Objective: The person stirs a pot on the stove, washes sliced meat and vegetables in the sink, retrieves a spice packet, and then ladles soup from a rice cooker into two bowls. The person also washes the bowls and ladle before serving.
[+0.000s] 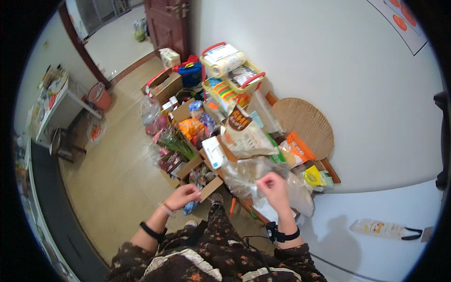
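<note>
My left hand (182,196) is in front of me, just left of an open cardboard box flap (212,188). Its fingers are curled together, and nothing shows in them. Over a crumpled clear plastic bag (241,176) is my right hand (274,190), with thumb and fingers pinched. Its fingertips overlap the bag in the picture, so I cannot tell whether they grip the film. Behind the bag, a large cream printed packet (246,139) leans on a wooden bench, beside a white box (213,152). An orange-topped clear packet (296,149) lies to the right.
Cardboard boxes of wrapped goods crowd the floor, with leafy green stems (181,144) and an orange bag (190,127) among them. A round woven tray (304,127) leans on the wall. Farther back stand a yellow tiered rack (234,79), a pink bin (99,97) and a door (167,28).
</note>
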